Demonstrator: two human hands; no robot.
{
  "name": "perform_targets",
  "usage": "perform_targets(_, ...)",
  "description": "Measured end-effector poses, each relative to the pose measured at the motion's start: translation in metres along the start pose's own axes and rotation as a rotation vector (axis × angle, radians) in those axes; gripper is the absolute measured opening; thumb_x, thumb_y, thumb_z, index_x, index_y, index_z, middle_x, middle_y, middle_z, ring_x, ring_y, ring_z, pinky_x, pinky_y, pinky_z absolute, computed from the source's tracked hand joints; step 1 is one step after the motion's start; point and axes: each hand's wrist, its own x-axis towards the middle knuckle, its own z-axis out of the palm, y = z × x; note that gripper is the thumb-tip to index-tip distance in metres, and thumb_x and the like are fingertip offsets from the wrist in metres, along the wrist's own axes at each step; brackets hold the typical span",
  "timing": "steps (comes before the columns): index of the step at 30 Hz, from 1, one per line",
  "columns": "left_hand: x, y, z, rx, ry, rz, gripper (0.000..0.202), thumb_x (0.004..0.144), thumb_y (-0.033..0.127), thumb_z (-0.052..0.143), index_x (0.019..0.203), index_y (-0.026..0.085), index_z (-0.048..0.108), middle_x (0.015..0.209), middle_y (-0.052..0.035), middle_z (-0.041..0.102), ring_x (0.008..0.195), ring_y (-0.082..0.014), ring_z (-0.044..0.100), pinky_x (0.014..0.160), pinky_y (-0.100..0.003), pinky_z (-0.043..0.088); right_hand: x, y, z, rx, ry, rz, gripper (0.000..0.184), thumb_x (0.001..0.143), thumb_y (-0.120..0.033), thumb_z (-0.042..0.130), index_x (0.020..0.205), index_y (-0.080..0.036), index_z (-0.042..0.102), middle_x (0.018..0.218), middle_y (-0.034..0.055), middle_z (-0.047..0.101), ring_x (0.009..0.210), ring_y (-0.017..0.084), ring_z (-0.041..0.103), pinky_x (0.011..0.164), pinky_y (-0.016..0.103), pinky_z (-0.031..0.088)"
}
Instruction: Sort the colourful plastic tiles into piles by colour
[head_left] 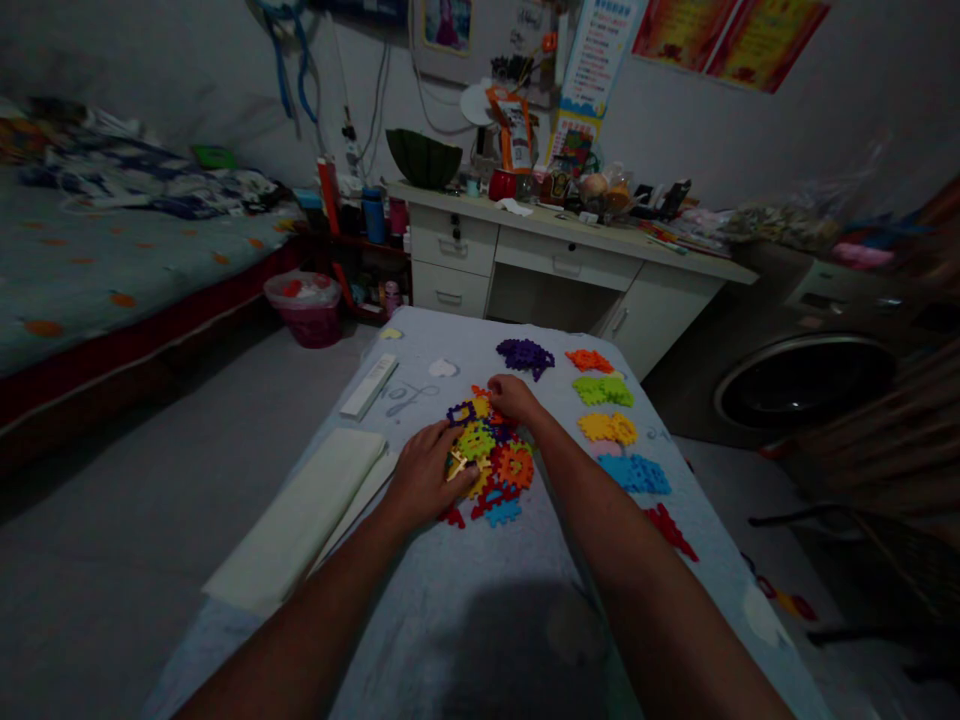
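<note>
A mixed pile of plastic gear-edged building pieces (478, 440) in several colours lies in the middle of the cloth-covered table. My left hand (429, 468) rests along the pile's left side, fingers stretched and thumb apart over a yellow piece (471, 476). At the pile's far edge is my right hand (513, 396), its fingers curled together beside an orange-red piece (480, 392); what they pinch is hidden. Sorted by colour, separate heaps run down the right: purple (525, 355), orange (589, 361), green (603, 390), yellow (607, 428), blue (635, 474) and red (671, 531).
On the table's left lie a long white box (369, 386) and a folded pale cloth or sheet (307, 510). A desk (566, 255) crowded with items stands behind. To the left are a pink bin (309, 325) and a bed (112, 270); a washing machine (795, 350) is at right.
</note>
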Motion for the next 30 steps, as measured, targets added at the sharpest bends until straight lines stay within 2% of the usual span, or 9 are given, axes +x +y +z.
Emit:
perform_targets(3, 0.000, 0.000, 0.000, -0.003, -0.004, 0.004, 0.062, 0.085, 0.056, 0.057, 0.134, 0.018, 0.054, 0.141, -0.0156, 0.051, 0.130, -0.0345, 0.046, 0.109, -0.054, 0.037, -0.002, -0.003, -0.002, 0.153, -0.064, 0.133, 0.029, 0.071, -0.009, 0.063, 0.099, -0.015, 0.069, 0.077, -0.0004, 0.067, 0.066, 0.012, 0.055, 0.061, 0.021, 0.038)
perform_targets(6, 0.000, 0.001, -0.001, -0.001, -0.002, 0.005, 0.061, 0.085, 0.055, 0.057, 0.133, 0.018, 0.054, 0.140, -0.0159, 0.051, 0.129, -0.0343, 0.047, 0.108, -0.054, 0.038, -0.006, 0.000, -0.005, 0.384, -0.078, 0.229, 0.024, 0.070, -0.010, 0.062, 0.092, -0.016, 0.068, 0.062, -0.0047, 0.060, 0.054, 0.011, 0.053, 0.053, 0.021, 0.037)
perform_targets(11, 0.000, 0.002, -0.002, 0.002, -0.013, 0.008, 0.060, 0.086, 0.056, 0.055, 0.133, 0.017, 0.055, 0.140, -0.0165, 0.051, 0.129, -0.0340, 0.048, 0.107, -0.054, 0.039, -0.012, 0.019, -0.019, 0.621, 0.057, 0.208, 0.011, 0.062, -0.009, 0.065, 0.070, -0.016, 0.061, 0.057, -0.0057, 0.056, 0.052, 0.009, 0.050, 0.050, 0.020, 0.036)
perform_targets(16, 0.000, -0.001, 0.000, 0.004, -0.016, 0.005, 0.061, 0.086, 0.055, 0.056, 0.134, 0.018, 0.054, 0.142, -0.0162, 0.050, 0.130, -0.0344, 0.046, 0.109, -0.055, 0.037, -0.012, 0.059, -0.049, 0.728, 0.228, 0.158, 0.011, 0.060, -0.020, 0.067, 0.068, -0.016, 0.061, 0.056, -0.0053, 0.057, 0.052, 0.009, 0.049, 0.051, 0.021, 0.038)
perform_targets(20, 0.000, -0.002, 0.001, 0.012, -0.024, 0.004, 0.063, 0.086, 0.058, 0.054, 0.135, 0.018, 0.053, 0.143, -0.0158, 0.050, 0.130, -0.0341, 0.047, 0.108, -0.054, 0.038, -0.001, 0.105, -0.079, 0.688, 0.485, 0.249, 0.014, 0.059, -0.020, 0.066, 0.071, -0.017, 0.059, 0.058, -0.0043, 0.058, 0.053, 0.011, 0.052, 0.054, 0.023, 0.043)
perform_targets(24, 0.000, -0.002, 0.000, 0.020, -0.013, 0.012, 0.062, 0.087, 0.059, 0.053, 0.135, 0.018, 0.054, 0.142, -0.0161, 0.051, 0.131, -0.0344, 0.046, 0.108, -0.054, 0.038, 0.014, 0.150, -0.106, 0.546, 0.677, 0.369, 0.014, 0.063, -0.016, 0.063, 0.077, -0.015, 0.065, 0.065, -0.0008, 0.064, 0.059, 0.013, 0.058, 0.059, 0.024, 0.047)
perform_targets(27, 0.000, -0.001, -0.001, 0.025, -0.006, 0.019, 0.061, 0.087, 0.057, 0.053, 0.134, 0.018, 0.054, 0.141, -0.0162, 0.052, 0.130, -0.0343, 0.048, 0.107, -0.054, 0.039, 0.022, 0.178, -0.119, 0.399, 0.736, 0.500, 0.018, 0.064, -0.013, 0.063, 0.081, -0.013, 0.069, 0.071, 0.0022, 0.068, 0.064, 0.014, 0.061, 0.062, 0.025, 0.048)
perform_targets(30, 0.000, -0.001, -0.002, 0.027, -0.007, 0.025, 0.060, 0.086, 0.057, 0.054, 0.134, 0.020, 0.055, 0.140, -0.0152, 0.053, 0.128, -0.0343, 0.049, 0.106, -0.053, 0.041, 0.027, 0.199, -0.123, 0.246, 0.706, 0.582, 0.025, 0.066, -0.011, 0.062, 0.088, -0.013, 0.072, 0.078, 0.0049, 0.072, 0.068, 0.016, 0.064, 0.066, 0.026, 0.050)
